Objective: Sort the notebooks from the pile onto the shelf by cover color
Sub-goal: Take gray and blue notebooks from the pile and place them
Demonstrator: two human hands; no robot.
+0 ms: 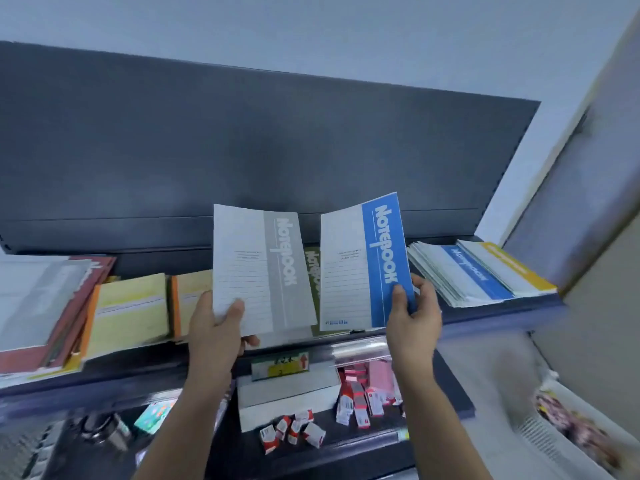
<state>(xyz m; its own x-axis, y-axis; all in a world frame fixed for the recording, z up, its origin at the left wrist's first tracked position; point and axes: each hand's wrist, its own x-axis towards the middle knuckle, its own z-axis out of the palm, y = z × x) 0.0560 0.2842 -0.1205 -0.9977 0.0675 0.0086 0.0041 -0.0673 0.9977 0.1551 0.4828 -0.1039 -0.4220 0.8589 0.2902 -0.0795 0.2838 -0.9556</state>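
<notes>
Gripped in the left hand (216, 327) is a thin white paper notebook with a grey stripe (259, 268). A thin white paper notebook with a blue stripe (363, 265) is pinched by the right hand (412, 323). Both are held upright, side by side, over the dark shelf (491, 310).

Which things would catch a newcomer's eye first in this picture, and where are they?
Two thin notebooks held up side by side at the centre: a white notebook with a grey band in the left hand, a white notebook with a blue band in the right hand. Behind, at the right of the dark shelf, lies a slanted stack of notebooks; below, small red-and-white cartons lie scattered.
</notes>
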